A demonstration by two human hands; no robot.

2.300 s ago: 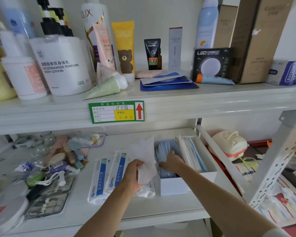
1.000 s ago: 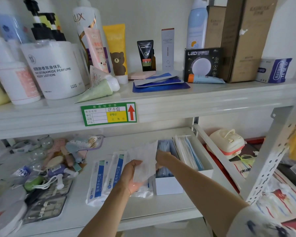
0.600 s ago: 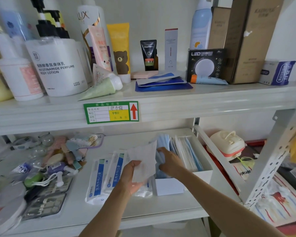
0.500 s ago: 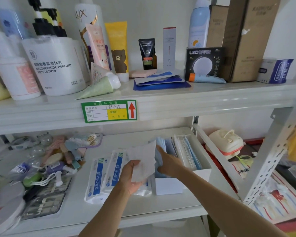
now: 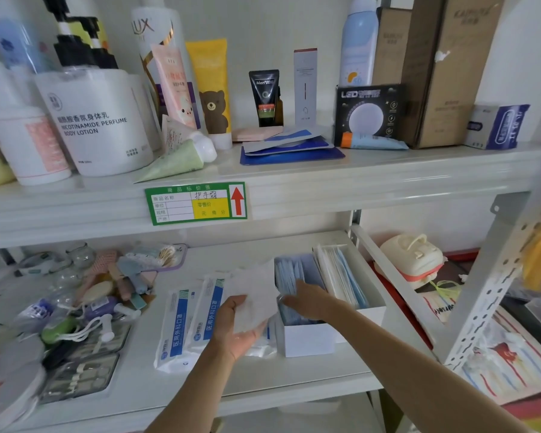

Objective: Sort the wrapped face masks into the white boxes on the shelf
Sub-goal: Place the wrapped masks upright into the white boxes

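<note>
**Masks at the box, lower shelf**

Masks (image 5: 253, 295) in white wrap lie in the left hand (image 5: 238, 326), palm up, thumb over them, above two blue-striped packs (image 5: 181, 323). Just right, the right hand (image 5: 306, 303) presses into the blue masks (image 5: 289, 275) standing in the near box (image 5: 306, 340); how far it closes I cannot tell. Beside it, a second box (image 5: 370, 310) holds more. Above, lotion (image 5: 97, 120) stands on the upper shelf (image 5: 356, 182).
</note>
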